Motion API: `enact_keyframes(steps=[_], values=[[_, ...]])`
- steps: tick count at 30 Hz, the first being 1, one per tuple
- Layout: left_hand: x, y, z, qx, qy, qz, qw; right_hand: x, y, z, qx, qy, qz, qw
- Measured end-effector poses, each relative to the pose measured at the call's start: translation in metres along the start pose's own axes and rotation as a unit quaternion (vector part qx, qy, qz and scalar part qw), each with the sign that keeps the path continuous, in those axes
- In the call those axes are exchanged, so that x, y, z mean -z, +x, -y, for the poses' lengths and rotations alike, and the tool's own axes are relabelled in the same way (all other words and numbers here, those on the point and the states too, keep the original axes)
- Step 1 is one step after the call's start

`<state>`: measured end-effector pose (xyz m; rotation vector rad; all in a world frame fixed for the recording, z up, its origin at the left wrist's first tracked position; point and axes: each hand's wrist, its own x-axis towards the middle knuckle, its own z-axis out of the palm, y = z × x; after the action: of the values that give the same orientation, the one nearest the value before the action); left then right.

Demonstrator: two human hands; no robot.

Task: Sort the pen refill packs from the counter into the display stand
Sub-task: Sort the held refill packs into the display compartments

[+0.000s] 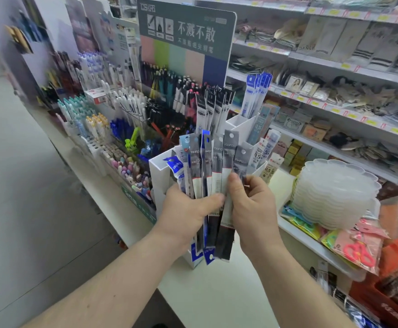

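Observation:
My left hand (188,211) grips a fanned bundle of several long pen refill packs (213,166), grey, black and blue, held upright in front of the white display stand (159,172). My right hand (252,204) pinches the rightmost grey pack (237,162) of the fan between thumb and fingers. The stand's compartments hold more refill packs: black ones (213,107) at the back, blue ones (257,93) at the back right, and 0.5 packs (265,155) on the right. The stand's front is hidden behind the bundle.
The white counter (217,292) runs below my hands. Pen displays (112,119) and a green sign board (188,39) stand to the left and behind. A stack of clear plastic trays (335,192) sits right, with packaged goods (359,247) and shelves (335,95) beyond.

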<state>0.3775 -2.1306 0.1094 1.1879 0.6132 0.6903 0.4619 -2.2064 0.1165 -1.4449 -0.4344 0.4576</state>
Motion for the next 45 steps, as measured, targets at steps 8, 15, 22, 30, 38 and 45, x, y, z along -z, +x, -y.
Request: enact_keyframes(steps=[8,15,22,30,38,45], values=[[0.031,0.009,-0.016,-0.074,0.083,-0.091,0.99,0.002,0.007,0.004,-0.032,0.031,-0.026,0.999],[0.069,0.021,-0.026,-0.094,0.111,-0.168,0.975,-0.001,0.011,0.008,-0.034,0.02,-0.041,0.998],[0.089,0.026,-0.023,-0.076,0.098,-0.195,0.973,-0.008,0.009,0.02,0.059,-0.013,0.02,0.998],[0.097,0.033,-0.015,-0.059,0.093,-0.214,0.971,-0.045,0.011,0.001,0.21,-0.164,0.07,0.961],[0.103,0.03,-0.012,-0.058,0.088,-0.212,0.972,-0.063,0.031,-0.025,0.297,-0.372,0.083,0.875],[0.103,0.032,-0.012,-0.065,0.091,-0.213,0.971,-0.07,0.03,-0.021,0.099,-0.419,0.127,0.893]])
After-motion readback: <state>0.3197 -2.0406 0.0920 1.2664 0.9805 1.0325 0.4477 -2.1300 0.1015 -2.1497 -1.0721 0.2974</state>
